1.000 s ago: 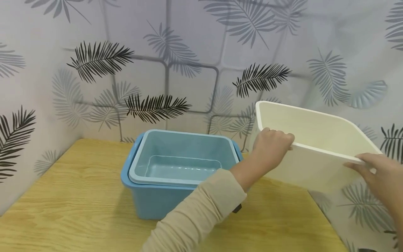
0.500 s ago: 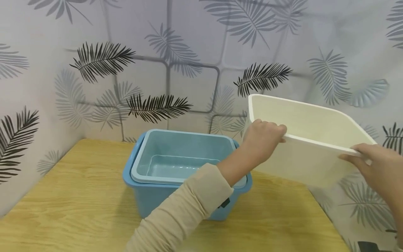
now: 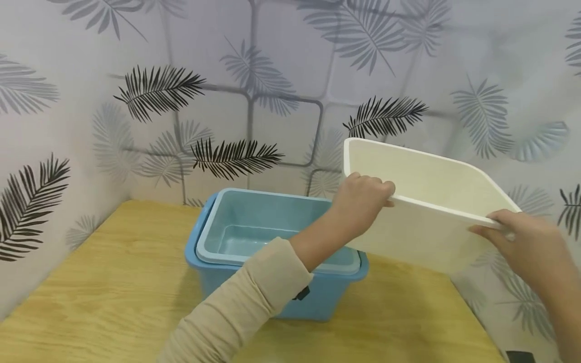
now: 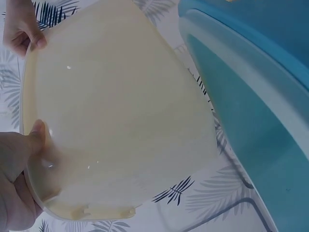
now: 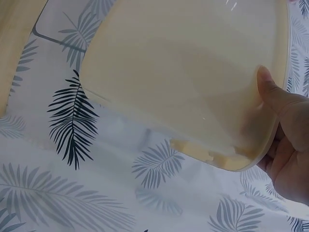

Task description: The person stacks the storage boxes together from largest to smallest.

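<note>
A cream plastic bin (image 3: 417, 232) is held up in the air, tilted, its mouth showing in the head view. My left hand (image 3: 363, 204) grips its near rim close to the left corner. Farther right along that rim, my right hand (image 3: 528, 242) pinches the edge with the thumb outside. The left wrist view shows the bin's smooth outer wall (image 4: 116, 101) with both hands at its rim. Left of the bin stands a blue bin (image 3: 313, 297) with a lighter blue bin (image 3: 268, 196) nested inside it. My left forearm passes in front of them and hides part of both.
The bins stand on a yellow wood-grain table (image 3: 113, 282), whose right edge runs just below the cream bin. A leaf-patterned cloth (image 3: 281, 65) hangs behind and to the sides. A small black object (image 3: 520, 357) shows at the bottom right, beyond the table.
Both hands have carried the cream bin leftward, so it now overlaps the right end of the blue bins in the head view. The nested blue bins stay on the table. The head view has shifted slightly.
</note>
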A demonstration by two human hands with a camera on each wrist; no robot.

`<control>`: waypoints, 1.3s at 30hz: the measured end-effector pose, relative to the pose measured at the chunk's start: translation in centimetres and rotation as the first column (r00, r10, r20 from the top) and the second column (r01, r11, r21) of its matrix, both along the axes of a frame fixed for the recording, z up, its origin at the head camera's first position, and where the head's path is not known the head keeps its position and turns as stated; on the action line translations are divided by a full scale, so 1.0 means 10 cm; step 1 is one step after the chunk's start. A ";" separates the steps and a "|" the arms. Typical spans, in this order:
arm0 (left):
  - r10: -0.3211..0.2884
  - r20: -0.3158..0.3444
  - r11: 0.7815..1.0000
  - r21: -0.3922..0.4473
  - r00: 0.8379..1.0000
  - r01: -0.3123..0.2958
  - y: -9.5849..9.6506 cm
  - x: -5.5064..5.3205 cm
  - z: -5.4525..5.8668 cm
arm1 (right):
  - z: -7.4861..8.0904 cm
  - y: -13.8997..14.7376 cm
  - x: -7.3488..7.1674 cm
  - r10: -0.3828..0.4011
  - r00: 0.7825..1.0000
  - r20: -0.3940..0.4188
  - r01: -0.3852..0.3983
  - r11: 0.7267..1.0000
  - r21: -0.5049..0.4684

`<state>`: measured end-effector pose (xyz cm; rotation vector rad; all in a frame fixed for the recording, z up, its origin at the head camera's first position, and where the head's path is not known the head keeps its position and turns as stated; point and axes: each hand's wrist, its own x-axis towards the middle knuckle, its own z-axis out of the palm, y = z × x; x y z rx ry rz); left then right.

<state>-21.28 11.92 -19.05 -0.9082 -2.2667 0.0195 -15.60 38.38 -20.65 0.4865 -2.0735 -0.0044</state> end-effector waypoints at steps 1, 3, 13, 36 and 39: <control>-0.001 -0.005 1.000 0.005 1.000 0.001 -0.02 0.00 -0.01 | 0.00 -0.01 -0.01 0.002 1.000 -0.011 -0.002 1.000 0.003; -0.006 -0.013 1.000 0.016 1.000 0.006 -0.07 0.00 -0.02 | -0.01 -0.04 -0.02 0.008 0.999 -0.039 -0.008 1.000 0.015; -0.071 -0.046 0.993 0.091 0.996 0.075 -0.36 0.00 -0.01 | 0.03 -0.19 -0.05 0.093 0.992 -0.091 -0.092 0.996 0.016; -0.139 -0.058 0.961 0.232 0.989 0.149 -1.00 0.09 -0.06 | -0.01 -0.80 -0.14 0.167 0.974 -0.153 -0.179 0.981 -0.071; -0.139 -0.059 0.956 0.252 0.988 0.150 -1.05 0.08 -0.07 | -0.02 -0.87 -0.16 0.195 0.966 -0.170 -0.214 0.971 -0.104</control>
